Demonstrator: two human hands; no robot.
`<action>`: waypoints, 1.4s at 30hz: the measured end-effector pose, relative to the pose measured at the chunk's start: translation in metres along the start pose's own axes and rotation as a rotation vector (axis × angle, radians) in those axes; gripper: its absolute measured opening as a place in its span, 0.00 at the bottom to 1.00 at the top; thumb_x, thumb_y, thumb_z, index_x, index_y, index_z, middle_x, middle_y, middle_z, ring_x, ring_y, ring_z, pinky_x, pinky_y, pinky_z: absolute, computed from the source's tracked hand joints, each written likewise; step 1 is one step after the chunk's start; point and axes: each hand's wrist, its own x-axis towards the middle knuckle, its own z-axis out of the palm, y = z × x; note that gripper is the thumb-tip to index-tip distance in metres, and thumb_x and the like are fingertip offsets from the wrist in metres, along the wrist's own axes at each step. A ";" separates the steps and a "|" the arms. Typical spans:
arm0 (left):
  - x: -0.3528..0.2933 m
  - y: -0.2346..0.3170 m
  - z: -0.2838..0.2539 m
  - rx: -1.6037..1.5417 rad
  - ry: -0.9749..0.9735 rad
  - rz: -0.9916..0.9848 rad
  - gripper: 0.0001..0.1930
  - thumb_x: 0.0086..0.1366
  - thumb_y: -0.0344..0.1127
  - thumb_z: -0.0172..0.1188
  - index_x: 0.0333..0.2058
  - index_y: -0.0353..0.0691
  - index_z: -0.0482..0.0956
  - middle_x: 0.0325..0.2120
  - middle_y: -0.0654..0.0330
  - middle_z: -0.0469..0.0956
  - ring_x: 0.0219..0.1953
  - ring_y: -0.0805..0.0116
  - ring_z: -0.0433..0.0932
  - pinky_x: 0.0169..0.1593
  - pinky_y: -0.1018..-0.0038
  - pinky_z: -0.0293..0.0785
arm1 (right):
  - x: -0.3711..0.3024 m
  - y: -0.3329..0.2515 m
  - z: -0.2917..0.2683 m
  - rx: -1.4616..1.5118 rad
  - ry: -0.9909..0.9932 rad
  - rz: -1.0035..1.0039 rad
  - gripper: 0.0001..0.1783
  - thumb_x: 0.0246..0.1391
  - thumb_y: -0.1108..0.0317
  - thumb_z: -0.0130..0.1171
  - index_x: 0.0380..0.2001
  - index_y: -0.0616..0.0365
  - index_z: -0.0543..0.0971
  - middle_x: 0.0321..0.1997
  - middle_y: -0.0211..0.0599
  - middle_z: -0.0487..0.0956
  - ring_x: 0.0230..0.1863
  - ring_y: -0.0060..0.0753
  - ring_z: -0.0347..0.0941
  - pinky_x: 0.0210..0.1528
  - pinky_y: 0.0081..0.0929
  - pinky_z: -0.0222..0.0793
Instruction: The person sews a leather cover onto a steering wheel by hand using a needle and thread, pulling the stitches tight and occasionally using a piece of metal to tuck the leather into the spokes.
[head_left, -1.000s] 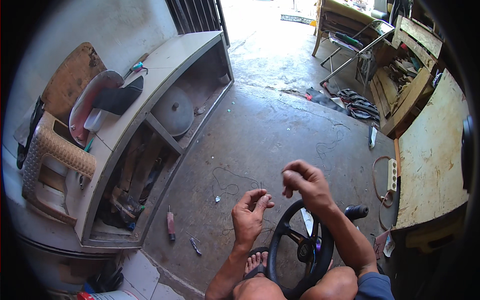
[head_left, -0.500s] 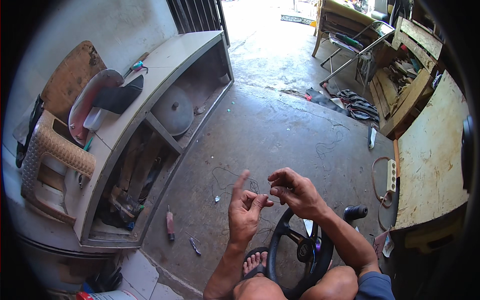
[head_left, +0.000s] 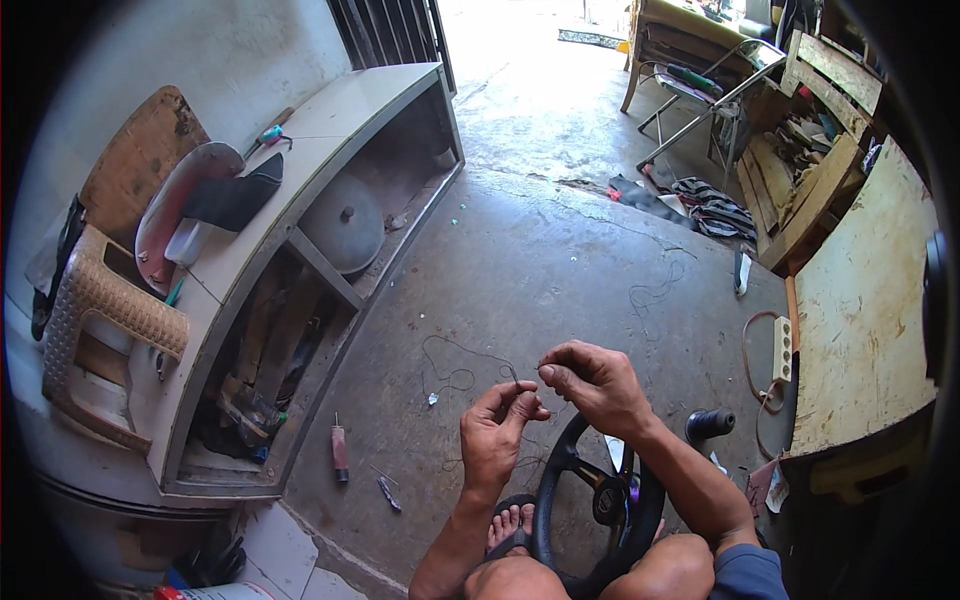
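My left hand (head_left: 490, 435) is closed in a pinch, thumb against index finger. A thin dark thread (head_left: 480, 354) runs up to its fingertips from loose loops on the floor. Just to the right, my right hand (head_left: 600, 388) is also closed in a pinch, its fingertips a short gap from the left ones. Whatever it grips is too fine to make out; a needle or thread end cannot be told. Below both hands a black steering wheel (head_left: 548, 500) with dark spokes rests between my legs, touched by neither hand.
A black thread spool (head_left: 710, 425) lies right of the wheel. On the floor at left are a red-handled awl (head_left: 341, 458) and a small slim tool (head_left: 389, 493). A tiled shelf unit (head_left: 380, 100) borders the left; a power strip (head_left: 782, 350) stands by the right panel.
My left index finger has come down from pointing up and now bends to the thumb. The right fingertips have drawn closer together. The wheel stays in place.
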 end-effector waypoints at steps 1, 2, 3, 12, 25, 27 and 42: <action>0.000 0.000 -0.001 0.002 0.003 -0.006 0.12 0.70 0.32 0.64 0.46 0.29 0.81 0.33 0.56 0.84 0.35 0.67 0.85 0.43 0.74 0.81 | 0.001 -0.001 0.000 0.036 0.012 0.011 0.10 0.64 0.68 0.63 0.42 0.64 0.82 0.31 0.36 0.83 0.33 0.20 0.78 0.36 0.24 0.74; 0.000 0.000 -0.001 0.004 0.004 -0.006 0.12 0.70 0.32 0.64 0.46 0.29 0.81 0.33 0.56 0.84 0.35 0.67 0.85 0.43 0.74 0.81 | 0.001 -0.001 0.001 0.072 0.023 0.022 0.10 0.65 0.67 0.62 0.42 0.65 0.82 0.31 0.34 0.83 0.33 0.20 0.78 0.36 0.24 0.74; 0.000 -0.001 -0.003 0.012 0.013 -0.019 0.12 0.70 0.32 0.64 0.46 0.29 0.81 0.33 0.56 0.84 0.35 0.67 0.85 0.42 0.74 0.82 | 0.001 -0.002 -0.001 0.073 0.022 0.022 0.10 0.65 0.67 0.62 0.42 0.65 0.82 0.31 0.34 0.83 0.33 0.20 0.78 0.36 0.24 0.74; 0.001 -0.009 -0.008 0.010 0.047 -0.047 0.11 0.71 0.33 0.63 0.44 0.28 0.82 0.31 0.56 0.83 0.33 0.67 0.84 0.41 0.73 0.82 | 0.005 0.006 -0.022 0.831 0.176 -0.046 0.09 0.69 0.65 0.58 0.44 0.60 0.77 0.31 0.30 0.76 0.27 0.21 0.73 0.31 0.22 0.70; -0.002 -0.001 -0.002 0.043 -0.008 -0.031 0.12 0.72 0.35 0.62 0.45 0.29 0.83 0.32 0.55 0.84 0.34 0.67 0.85 0.42 0.72 0.82 | 0.002 -0.004 -0.004 0.143 -0.072 0.236 0.14 0.66 0.62 0.62 0.45 0.64 0.82 0.30 0.31 0.82 0.24 0.16 0.73 0.25 0.20 0.67; -0.001 -0.006 -0.001 0.049 -0.031 -0.007 0.12 0.72 0.34 0.62 0.45 0.29 0.83 0.32 0.55 0.85 0.34 0.67 0.85 0.42 0.72 0.81 | 0.001 -0.004 0.001 0.070 -0.063 0.192 0.15 0.66 0.62 0.62 0.45 0.65 0.82 0.31 0.34 0.84 0.25 0.18 0.76 0.27 0.22 0.71; -0.003 -0.007 0.002 0.075 -0.065 0.029 0.12 0.73 0.33 0.60 0.47 0.29 0.82 0.34 0.55 0.86 0.35 0.69 0.85 0.44 0.73 0.80 | 0.001 -0.003 0.006 0.053 -0.041 0.100 0.13 0.65 0.65 0.62 0.44 0.66 0.83 0.33 0.40 0.86 0.31 0.23 0.83 0.34 0.25 0.78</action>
